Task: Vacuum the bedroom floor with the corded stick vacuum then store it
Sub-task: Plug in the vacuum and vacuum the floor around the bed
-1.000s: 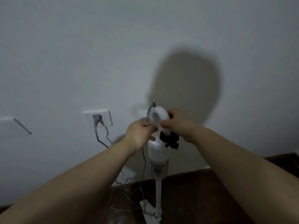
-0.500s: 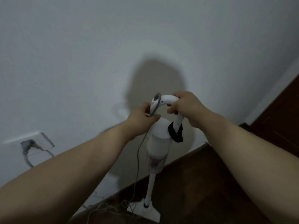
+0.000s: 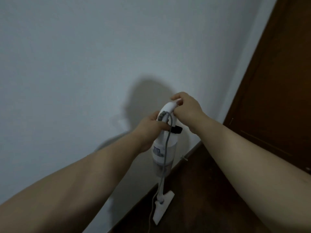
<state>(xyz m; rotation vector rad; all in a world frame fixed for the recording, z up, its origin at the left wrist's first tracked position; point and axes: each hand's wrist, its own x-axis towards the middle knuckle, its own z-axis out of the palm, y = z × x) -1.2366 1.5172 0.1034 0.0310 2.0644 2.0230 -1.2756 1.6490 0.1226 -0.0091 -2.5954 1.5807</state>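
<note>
— Where's the vacuum?

— I see the white stick vacuum (image 3: pixel 164 148) standing upright on the dark floor (image 3: pixel 210 199), close to the pale wall (image 3: pixel 84 64), its head (image 3: pixel 164 208) flat on the boards.

— And my hands?

— My right hand (image 3: pixel 186 107) grips the loop handle's top; my left hand (image 3: pixel 151 130) holds the body below, fingers curled by the grey cord (image 3: pixel 166 145).

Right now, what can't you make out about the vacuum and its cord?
Head view only:
- Cord: its far end runs off the bottom edge, so plugged or not is unknown.
- Handle: partly covered by both hands, left hand and right hand.
- Body label: too blurred to read.
</note>
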